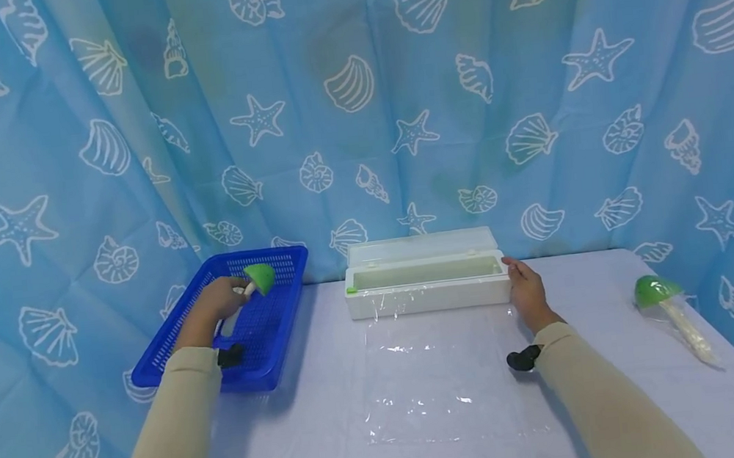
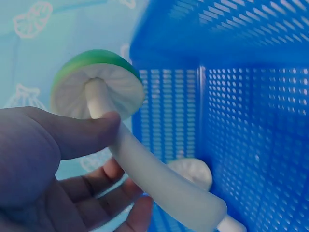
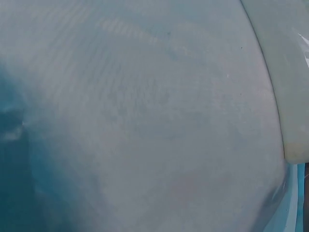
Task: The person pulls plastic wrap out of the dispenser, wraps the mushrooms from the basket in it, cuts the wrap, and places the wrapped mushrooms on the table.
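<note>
1. Blue curtain [image 1: 305, 135] printed with white shells and starfish fills the whole back of my head feed.
2. White-covered table [image 1: 307, 434] sits below it, right in front of the person I'm watching.
3. Blue plastic basket [image 1: 280, 333] with slotted sides is over on the left.
4. Clear film [image 1: 435, 388] lies across the table, with its far edge up at the box.
5. Long white box [image 1: 430, 298] has its see-through lid [image 1: 418, 247] flipped up along the back.
6. Wrapped mushroom [image 1: 677, 313], green cap again, lies near the table's right edge.
7. Held mushroom [image 2: 159, 174], green cap and pale stem, is up over the basket; I can see another pale mushroom [image 2: 190, 171] partly hidden inside.
8. Left hand [image 1: 217, 300] pinches that held one by the stem, thumb against fingers.
9. Right hand [image 1: 528, 293] touches the box's right end; I honestly can't tell whether it's gripping.
10. Tiny green tab [image 1: 351, 289] sits on the box's left end.
</note>
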A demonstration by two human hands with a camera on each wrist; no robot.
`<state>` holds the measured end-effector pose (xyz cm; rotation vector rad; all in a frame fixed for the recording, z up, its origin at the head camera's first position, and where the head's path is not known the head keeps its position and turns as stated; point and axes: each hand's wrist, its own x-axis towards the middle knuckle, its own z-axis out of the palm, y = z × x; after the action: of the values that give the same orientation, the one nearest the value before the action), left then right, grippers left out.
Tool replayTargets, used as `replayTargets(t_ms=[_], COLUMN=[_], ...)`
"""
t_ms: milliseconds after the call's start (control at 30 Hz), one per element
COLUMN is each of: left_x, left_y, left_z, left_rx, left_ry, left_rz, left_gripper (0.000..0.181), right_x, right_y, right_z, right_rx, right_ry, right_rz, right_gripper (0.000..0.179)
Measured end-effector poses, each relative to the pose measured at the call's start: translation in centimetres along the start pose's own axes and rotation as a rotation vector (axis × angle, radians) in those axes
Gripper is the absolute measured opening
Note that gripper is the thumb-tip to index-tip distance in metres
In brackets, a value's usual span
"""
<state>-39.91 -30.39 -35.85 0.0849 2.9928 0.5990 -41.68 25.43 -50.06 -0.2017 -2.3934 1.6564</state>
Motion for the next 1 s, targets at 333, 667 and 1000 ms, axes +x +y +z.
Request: replayTargets(t_ms=[333, 667, 1000], left_x=[0.2, -1.0, -2.4], left_y=[3.7, 8.4, 12.5], left_z=[0.4, 1.6, 5.0], left_rx=[-0.008, 0.033, 0.146], left_ry=[0.073, 0.117, 0.205], left_rz=[0.101, 0.257, 0.364], left_gripper=[0.039, 0.037, 0.031], right_x=[0.3, -0.2, -0.1], right_y=[0.4, 0.4, 0.3], right_z=[-0.6, -0.7, -0.6], right_rx=[0.008, 0.022, 0.034], right_ry=[0.012, 0.016, -0.055], right_rz=[-0.029, -0.042, -0.032], right_gripper=[0.052, 0.051, 0.051])
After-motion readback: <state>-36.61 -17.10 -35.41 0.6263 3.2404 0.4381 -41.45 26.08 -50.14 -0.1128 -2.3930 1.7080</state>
